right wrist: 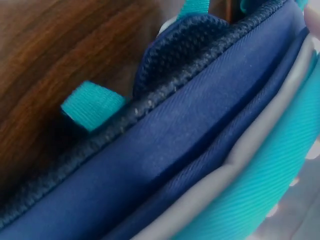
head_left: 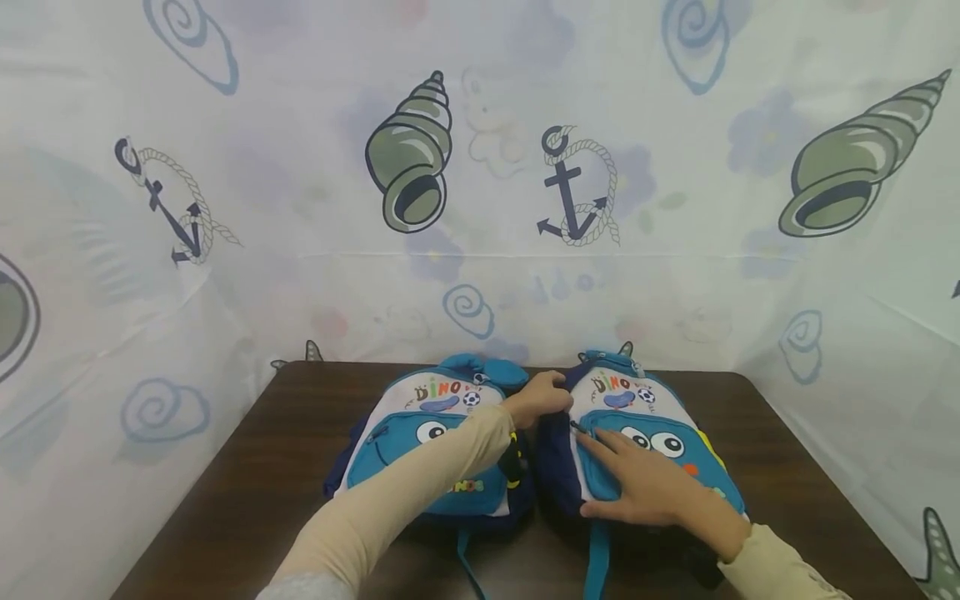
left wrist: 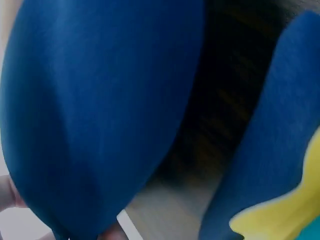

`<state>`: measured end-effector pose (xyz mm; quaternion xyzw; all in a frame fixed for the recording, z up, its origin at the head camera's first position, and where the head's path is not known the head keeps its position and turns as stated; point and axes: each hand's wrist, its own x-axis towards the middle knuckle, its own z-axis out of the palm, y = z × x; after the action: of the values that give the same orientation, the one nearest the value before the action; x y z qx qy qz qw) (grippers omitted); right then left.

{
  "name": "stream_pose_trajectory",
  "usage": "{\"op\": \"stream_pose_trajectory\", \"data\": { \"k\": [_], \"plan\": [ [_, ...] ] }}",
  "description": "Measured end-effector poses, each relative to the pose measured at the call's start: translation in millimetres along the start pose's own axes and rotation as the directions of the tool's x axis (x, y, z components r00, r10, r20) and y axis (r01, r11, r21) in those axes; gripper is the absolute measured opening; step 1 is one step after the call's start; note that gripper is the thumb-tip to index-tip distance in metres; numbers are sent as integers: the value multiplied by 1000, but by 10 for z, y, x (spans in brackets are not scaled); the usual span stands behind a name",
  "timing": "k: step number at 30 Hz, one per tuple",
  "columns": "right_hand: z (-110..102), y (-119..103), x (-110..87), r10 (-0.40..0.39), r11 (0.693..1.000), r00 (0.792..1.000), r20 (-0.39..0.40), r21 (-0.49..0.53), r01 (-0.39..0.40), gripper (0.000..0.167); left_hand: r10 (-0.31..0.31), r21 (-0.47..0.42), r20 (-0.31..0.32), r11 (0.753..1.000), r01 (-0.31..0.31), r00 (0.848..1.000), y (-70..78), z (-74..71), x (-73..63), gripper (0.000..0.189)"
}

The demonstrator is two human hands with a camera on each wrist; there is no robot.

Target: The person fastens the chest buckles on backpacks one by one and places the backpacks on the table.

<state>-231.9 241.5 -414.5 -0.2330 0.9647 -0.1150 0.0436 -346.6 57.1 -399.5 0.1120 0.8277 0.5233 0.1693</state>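
Both DINO backpacks [head_left: 662, 422] are showing navy, white and turquoise; the surface [head_left: 262, 454] is showing dark brown; the white backdrop cloth [head_left: 315, 183] is displaying grey-green seashells [head_left: 408, 150].

Booth-like indoor space, shell-and-anchor printed fabric [head_left: 510, 275] on three sides, dark wood-grain table [head_left: 262, 467]

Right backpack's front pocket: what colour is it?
The front pocket is mainly teal blue, seen best in the head view.

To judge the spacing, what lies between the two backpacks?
The head view shows the left hand between their upper parts; the left wrist view, bare dark tabletop.
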Motion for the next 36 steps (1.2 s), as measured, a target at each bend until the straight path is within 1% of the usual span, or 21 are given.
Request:
{"op": "stream_pose_trajectory", "data": {
  "k": [2, 4, 6, 10, 14, 19, 24, 26, 32, 36],
  "plan": [
    [-19, 3, 6, 2, 1000, 1000, -16, 2, -2, 96, 30, 16, -4, 999, -30, 1000, 21, 10, -20, 67],
    [-33, -1, 7, -1, 1000, 1000, -26, 2, 1, 94, 48, 37, -15, 998, -47, 999, 40, 24, -59, 66],
    [-32, 0, 9, -6, 1000, 999, -32, -7, 5, 93, 55, 55, -30, 997, -53, 998, 50, 50, -104, 65],
    [-25, 4, 13, -16, 999, 999, -45, -35, 15, 90, 63, 62, -41, 996, -60, 997, 76, 100, -184, 62],
    [-29, 4, 19, -26, 999, 997, -70, -38, 23, 89, 77, 80, -54, 994, -72, 996, 117, 119, -217, 60],
    [-71, -16, 21, -21, 999, 995, -94, -32, 18, 88, 90, 118, -54, 989, -83, 994, 184, 67, -233, 56],
    [-118, -18, 30, -5, 1000, 993, -118, -19, 3, 86, 109, 111, -39, 988, -104, 993, 287, -8, -280, 54],
    [-140, -20, 29, -3, 1000, 992, -128, -11, 1, 84, 112, 113, -38, 988, -107, 993, 313, -28, -278, 54],
    [-205, -47, 11, -12, 1000, 988, -153, 9, 14, 82, 121, 144, -33, 983, -115, 992, 374, -72, -266, 55],
    [-254, -53, -4, -18, 999, 982, -190, 24, 23, 81, 143, 148, -48, 980, -134, 989, 466, -102, -276, 52]
  ]
}}
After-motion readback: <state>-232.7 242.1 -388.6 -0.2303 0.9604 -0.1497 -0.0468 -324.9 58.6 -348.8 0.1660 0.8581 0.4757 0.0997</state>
